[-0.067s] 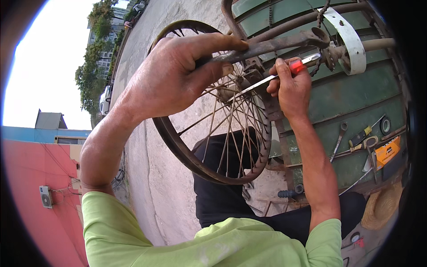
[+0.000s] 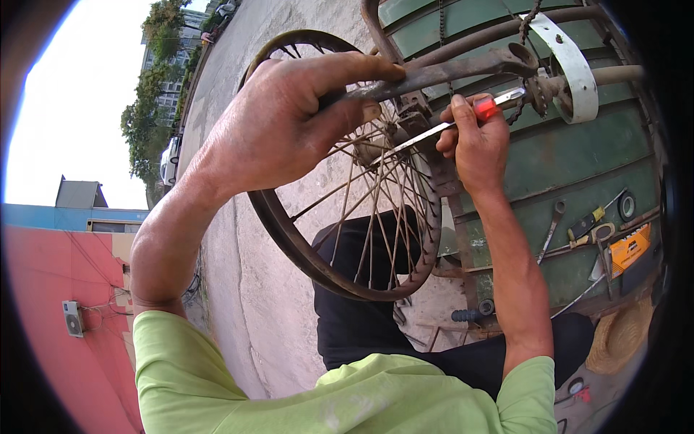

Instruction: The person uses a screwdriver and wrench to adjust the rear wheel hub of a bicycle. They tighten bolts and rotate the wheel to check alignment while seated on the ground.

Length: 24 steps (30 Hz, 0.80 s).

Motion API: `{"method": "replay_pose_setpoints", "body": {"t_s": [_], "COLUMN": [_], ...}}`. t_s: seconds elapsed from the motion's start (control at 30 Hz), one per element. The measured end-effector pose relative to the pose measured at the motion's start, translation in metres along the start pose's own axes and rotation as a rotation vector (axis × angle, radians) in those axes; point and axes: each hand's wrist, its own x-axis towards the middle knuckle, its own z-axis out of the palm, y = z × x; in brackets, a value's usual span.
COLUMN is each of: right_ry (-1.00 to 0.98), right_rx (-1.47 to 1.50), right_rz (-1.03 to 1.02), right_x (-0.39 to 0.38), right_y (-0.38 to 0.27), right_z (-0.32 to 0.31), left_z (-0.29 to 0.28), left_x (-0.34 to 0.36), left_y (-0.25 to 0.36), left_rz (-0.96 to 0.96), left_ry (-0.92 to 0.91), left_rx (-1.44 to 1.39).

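Observation:
My left hand point(image 2: 267, 123) is closed on a rusty bar with a ring end point(image 2: 455, 69) that lies across the upper part of a spoked wheel point(image 2: 343, 286). My right hand point(image 2: 478, 155) grips a long silver tool with a red part point(image 2: 486, 108); its thin shaft slants down-left toward the wheel's hub point(image 2: 372, 150), though the exact contact is unclear. Beside that hand are a rusty axle with a sprocket point(image 2: 538, 94), a chain and a curved white metal band point(image 2: 575, 87).
The green cart body point(image 2: 564, 166) carries a spanner point(image 2: 555, 220), a yellow-black screwdriver point(image 2: 589, 223), a tape roll point(image 2: 626, 205) and an orange packet point(image 2: 627, 249). A straw hat point(image 2: 618, 336) lies lower right. At left are a pink wall point(image 2: 58, 275), road and white car point(image 2: 170, 159).
My right hand, its tool and the ring end of the bar have shifted very slightly to the right. Otherwise little differs.

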Motion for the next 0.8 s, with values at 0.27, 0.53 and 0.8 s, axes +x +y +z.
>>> {"method": "replay_pose_setpoints", "body": {"t_s": [0.27, 0.53, 0.8], "right_ry": [-0.009, -0.004, -0.038], "right_rx": [-0.029, -0.013, -0.048], "right_rz": [-0.038, -0.029, -0.040], "right_x": [-0.0005, -0.0017, -0.0030], "right_y": [0.0054, 0.0056, 0.0063], "right_z": [0.0032, 0.0030, 0.0021], "left_z": [0.0083, 0.0068, 0.0050], "left_x": [-0.0064, -0.0026, -0.0001], "left_y": [-0.0075, -0.0048, -0.0092], "left_rz": [0.099, 0.099, 0.129], "left_ry": [0.040, 0.038, 0.041], "left_rx": [-0.012, -0.015, 0.037]}}
